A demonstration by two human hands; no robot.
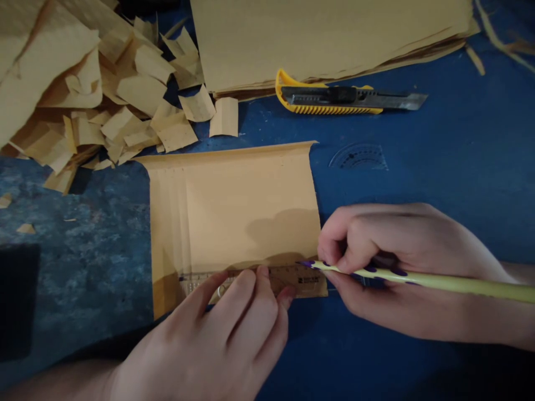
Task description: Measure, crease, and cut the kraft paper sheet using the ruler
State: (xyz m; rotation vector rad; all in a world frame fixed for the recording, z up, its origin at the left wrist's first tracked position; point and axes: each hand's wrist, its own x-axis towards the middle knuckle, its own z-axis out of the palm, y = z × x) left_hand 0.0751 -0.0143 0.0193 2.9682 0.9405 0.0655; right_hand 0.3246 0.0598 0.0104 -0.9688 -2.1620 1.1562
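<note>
A sheet of brown paper (246,206) lies on the blue table, its far edge curled up and vertical creases down its left side. Across its near edge rests a clear plastic ruler (308,278). My left hand (225,334) presses the ruler down onto the paper with several fingertips, covering its middle. In my right hand (401,245) is a pale yellow-green pencil (451,283) with purple spots, pinched near its point. The purple tip touches or hovers just over the ruler's upper edge near the paper's right side; I cannot tell which.
A yellow box cutter (334,99) lies beyond the paper, blade out and pointing right. A clear protractor (358,157) sits right of the sheet. A stack of brown paper (334,39) is at the back. Cut paper scraps (125,106) are heaped at back left.
</note>
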